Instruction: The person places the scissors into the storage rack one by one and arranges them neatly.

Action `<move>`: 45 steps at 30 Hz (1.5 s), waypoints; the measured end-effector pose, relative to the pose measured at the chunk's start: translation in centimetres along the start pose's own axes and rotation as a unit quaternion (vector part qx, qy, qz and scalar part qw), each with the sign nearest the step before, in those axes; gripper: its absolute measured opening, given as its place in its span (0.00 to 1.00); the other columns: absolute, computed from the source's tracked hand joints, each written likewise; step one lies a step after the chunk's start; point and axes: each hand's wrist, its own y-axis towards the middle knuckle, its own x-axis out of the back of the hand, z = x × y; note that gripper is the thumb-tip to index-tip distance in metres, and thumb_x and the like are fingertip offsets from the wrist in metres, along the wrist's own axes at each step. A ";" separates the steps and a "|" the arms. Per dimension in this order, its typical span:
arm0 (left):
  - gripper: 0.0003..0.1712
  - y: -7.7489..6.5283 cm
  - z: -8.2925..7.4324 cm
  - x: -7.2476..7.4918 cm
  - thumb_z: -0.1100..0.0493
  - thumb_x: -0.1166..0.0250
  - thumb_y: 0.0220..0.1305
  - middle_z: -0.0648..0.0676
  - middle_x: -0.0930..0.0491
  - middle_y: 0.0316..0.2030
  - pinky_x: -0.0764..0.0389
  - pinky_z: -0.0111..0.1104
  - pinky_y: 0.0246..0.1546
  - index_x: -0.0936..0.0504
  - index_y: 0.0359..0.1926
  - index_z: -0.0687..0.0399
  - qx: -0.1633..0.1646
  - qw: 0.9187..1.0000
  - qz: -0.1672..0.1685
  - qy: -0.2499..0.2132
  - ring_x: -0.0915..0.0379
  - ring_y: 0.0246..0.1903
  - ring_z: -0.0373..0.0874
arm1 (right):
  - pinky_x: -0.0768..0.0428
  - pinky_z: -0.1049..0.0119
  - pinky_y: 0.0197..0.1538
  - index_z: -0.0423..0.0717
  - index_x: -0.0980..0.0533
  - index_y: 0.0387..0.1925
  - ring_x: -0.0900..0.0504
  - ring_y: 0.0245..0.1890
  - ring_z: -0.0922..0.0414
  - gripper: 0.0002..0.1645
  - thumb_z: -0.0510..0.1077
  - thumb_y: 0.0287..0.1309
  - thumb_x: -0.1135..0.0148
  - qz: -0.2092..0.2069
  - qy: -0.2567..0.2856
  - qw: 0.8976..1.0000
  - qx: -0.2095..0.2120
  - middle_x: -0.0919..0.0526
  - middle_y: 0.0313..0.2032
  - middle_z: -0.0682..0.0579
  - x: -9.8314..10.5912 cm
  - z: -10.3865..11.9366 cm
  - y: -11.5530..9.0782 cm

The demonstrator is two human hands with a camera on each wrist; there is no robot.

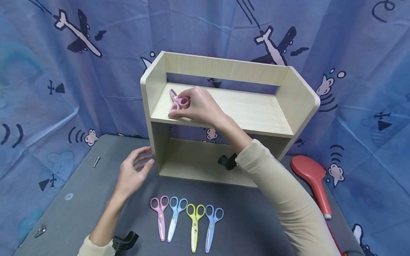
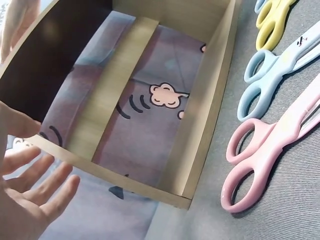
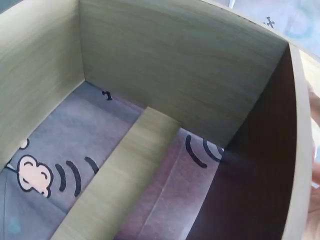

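Observation:
A small light-wood shelf (image 1: 210, 158) stands on the grey table. At the left end of its upper board, my right hand (image 1: 200, 105) pinches a pair of pink scissors (image 1: 180, 102), blades pointing away. In the right wrist view only part of that hand (image 3: 315, 140) shows, at the edge behind the board. My left hand (image 1: 132, 174) is beside the shelf's left side panel, fingers spread and loosely bent; whether they touch the panel I cannot tell. In front of the shelf lie pink scissors (image 1: 161, 217), light-blue scissors (image 1: 175, 217), yellow scissors (image 1: 194, 225) and blue scissors (image 1: 212, 226), handles toward the shelf.
To the right of the shelf lies a red paddle-shaped thing with a handle (image 1: 313, 179). A screw (image 1: 96, 162), a flat round disc (image 1: 69, 196) and a small metal piece (image 1: 40, 231) lie on the table's left part. A blue patterned curtain (image 1: 108, 83) hangs behind.

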 end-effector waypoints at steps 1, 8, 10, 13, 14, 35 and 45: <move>0.25 0.0 0.0 0.0 0.70 0.32 0.73 0.67 0.18 0.65 0.18 0.13 0.55 0.21 0.69 0.64 -0.001 1.000 -0.005 -0.004 0.17 0.64 0.65 | 0.32 0.70 0.33 0.46 0.12 0.38 0.26 0.30 0.59 0.20 0.56 0.56 0.16 -0.004 -0.005 1.000 -0.003 0.18 0.29 0.53 -0.3 0.1 0.2; 0.21 0.3 0.6 -0.3 0.76 0.33 0.70 0.70 0.15 0.60 0.14 0.17 0.54 0.17 0.62 0.70 -0.002 0.999 -0.033 -0.043 0.14 0.59 0.63 | 0.16 0.63 0.44 0.41 0.10 0.46 0.13 0.41 0.55 0.31 0.62 0.55 0.16 -0.026 -0.009 0.999 -0.030 0.06 0.42 0.46 -1.8 0.6 1.0; 0.20 0.4 0.9 -0.3 0.77 0.32 0.69 0.71 0.14 0.58 0.13 0.19 0.54 0.16 0.60 0.71 0.001 0.998 -0.038 -0.056 0.11 0.57 0.54 | 0.13 0.61 0.48 0.40 0.10 0.47 0.10 0.45 0.53 0.31 0.62 0.55 0.16 -0.029 -0.006 0.999 -0.032 0.06 0.44 0.45 -2.1 0.9 1.0; 0.18 0.5 1.2 -0.3 0.76 0.32 0.69 0.72 0.13 0.56 0.12 0.21 0.55 0.15 0.59 0.71 0.008 0.996 -0.043 -0.073 0.11 0.53 0.39 | 0.11 0.59 0.50 0.39 0.11 0.49 0.10 0.47 0.52 0.31 0.59 0.56 0.16 -0.026 0.004 0.999 -0.033 0.06 0.46 0.44 -2.2 1.3 1.0; 0.18 0.6 1.3 -0.3 0.76 0.32 0.69 0.72 0.13 0.55 0.12 0.21 0.55 0.14 0.58 0.71 0.011 0.996 -0.043 -0.078 0.12 0.52 0.34 | 0.11 0.60 0.51 0.39 0.11 0.50 0.10 0.48 0.52 0.31 0.59 0.56 0.16 -0.025 0.009 0.999 -0.034 0.06 0.46 0.44 -2.2 1.4 0.9; 0.16 0.5 1.9 -0.3 0.73 0.32 0.72 0.75 0.14 0.56 0.13 0.21 0.57 0.14 0.58 0.71 0.046 0.992 -0.035 -0.111 0.13 0.49 0.29 | 0.11 0.66 0.45 0.42 0.16 0.62 0.12 0.41 0.58 0.29 0.43 0.61 0.19 0.004 0.154 0.988 0.012 0.11 0.54 0.47 -0.6 -0.7 -12.4; 0.17 0.4 1.8 -0.3 0.71 0.31 0.73 0.72 0.14 0.56 0.13 0.20 0.57 0.15 0.60 0.69 0.057 0.993 -0.032 -0.101 0.13 0.51 0.31 | 0.07 0.59 0.50 0.40 0.17 0.61 0.13 0.47 0.49 0.28 0.44 0.63 0.20 0.192 0.177 0.965 -0.027 0.11 0.53 0.43 -6.7 -7.8 -21.0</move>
